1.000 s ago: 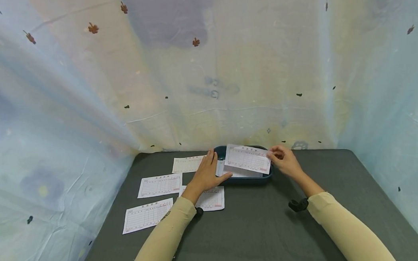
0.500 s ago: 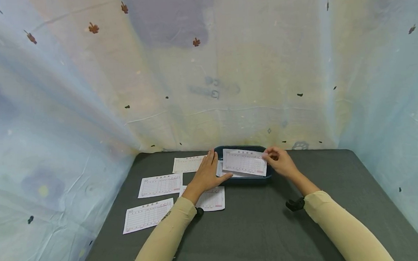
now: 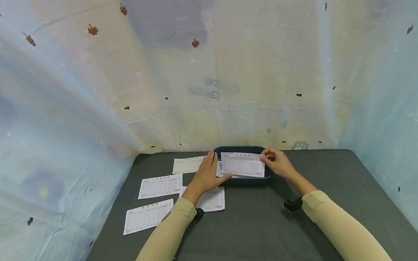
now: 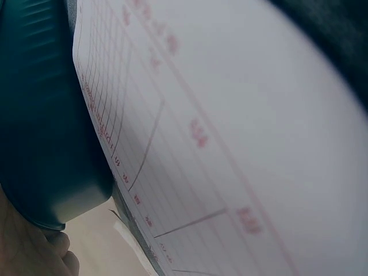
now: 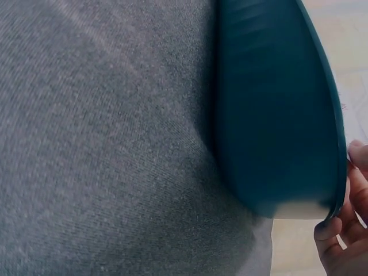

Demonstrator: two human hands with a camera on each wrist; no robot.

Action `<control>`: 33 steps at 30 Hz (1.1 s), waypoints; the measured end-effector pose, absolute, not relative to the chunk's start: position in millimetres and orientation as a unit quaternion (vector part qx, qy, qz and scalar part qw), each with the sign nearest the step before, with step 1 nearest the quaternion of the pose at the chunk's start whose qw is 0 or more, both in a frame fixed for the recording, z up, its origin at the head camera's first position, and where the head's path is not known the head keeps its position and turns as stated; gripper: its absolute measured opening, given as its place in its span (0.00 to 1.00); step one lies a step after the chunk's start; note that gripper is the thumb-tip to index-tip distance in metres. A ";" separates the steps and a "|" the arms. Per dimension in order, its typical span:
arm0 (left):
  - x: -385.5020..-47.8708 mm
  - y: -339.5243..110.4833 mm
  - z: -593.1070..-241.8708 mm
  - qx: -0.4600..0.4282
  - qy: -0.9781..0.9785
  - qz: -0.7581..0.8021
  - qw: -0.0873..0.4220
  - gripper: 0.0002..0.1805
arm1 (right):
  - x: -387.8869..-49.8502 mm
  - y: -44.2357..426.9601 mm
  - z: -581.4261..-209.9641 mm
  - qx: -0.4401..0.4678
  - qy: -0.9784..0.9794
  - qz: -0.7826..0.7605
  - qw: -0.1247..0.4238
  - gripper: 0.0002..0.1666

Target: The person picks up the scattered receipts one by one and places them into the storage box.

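Observation:
A dark teal plastic basin (image 3: pixel 251 181) stands near the table's far edge. My right hand (image 3: pixel 280 164) pinches the right end of a printed paper form (image 3: pixel 242 164), which lies slanted over the basin's opening. Another white sheet (image 3: pixel 218 169) shows beneath it inside the basin. At the basin's left end rests my left hand (image 3: pixel 204 178), its fingers straight and thumb spread along the rim. In the right wrist view, my right fingertips are by the basin's rim (image 5: pixel 338 123), with a strip of the form (image 5: pixel 352 118) beyond. A form (image 4: pixel 190 138) fills much of the left wrist view.
Several similar forms lie on the dark grey table (image 3: pixel 258 227) to the left: a cream form (image 3: pixel 186 165), a white form (image 3: pixel 160 186), a nearer form (image 3: pixel 147 216) and a form (image 3: pixel 214 199) partly under my left arm. A patterned curtain (image 3: pixel 265 103) hangs behind.
My right hand has moved slightly left and down with the pinched form, which now sits lower and flatter over the basin. My left hand stays at the rim.

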State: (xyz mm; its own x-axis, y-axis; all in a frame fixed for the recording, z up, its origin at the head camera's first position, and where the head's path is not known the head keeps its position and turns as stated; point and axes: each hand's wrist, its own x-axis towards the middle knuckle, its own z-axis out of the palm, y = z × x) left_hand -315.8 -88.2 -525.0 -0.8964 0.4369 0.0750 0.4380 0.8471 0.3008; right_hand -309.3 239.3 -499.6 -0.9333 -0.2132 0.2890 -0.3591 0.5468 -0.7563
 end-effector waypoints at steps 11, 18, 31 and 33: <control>-313.7 -88.5 -523.7 -0.231 -0.960 -0.159 0.007 0.64 | -307.4 232.4 -498.0 0.161 -0.883 0.434 0.083 0.07; -312.2 -88.5 -522.6 -0.235 -0.958 -0.164 0.015 0.63 | -309.3 230.7 -497.8 0.149 -0.890 0.425 0.068 0.07; -310.5 -88.2 -519.4 -0.233 -0.960 -0.155 0.014 0.63 | -311.4 228.7 -492.9 0.146 -0.897 0.412 0.059 0.10; -310.1 -88.3 -518.7 -0.232 -0.960 -0.154 0.014 0.63 | -311.2 228.1 -491.0 0.142 -0.901 0.406 0.057 0.11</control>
State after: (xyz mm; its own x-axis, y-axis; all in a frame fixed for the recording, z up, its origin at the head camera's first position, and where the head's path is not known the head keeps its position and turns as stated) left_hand -310.1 -88.3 -518.7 -0.8924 0.4404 0.0984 0.4492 0.8455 0.2888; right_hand -311.2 228.1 -491.0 -0.9534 -0.2095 0.2172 -0.3015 0.6297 -0.7160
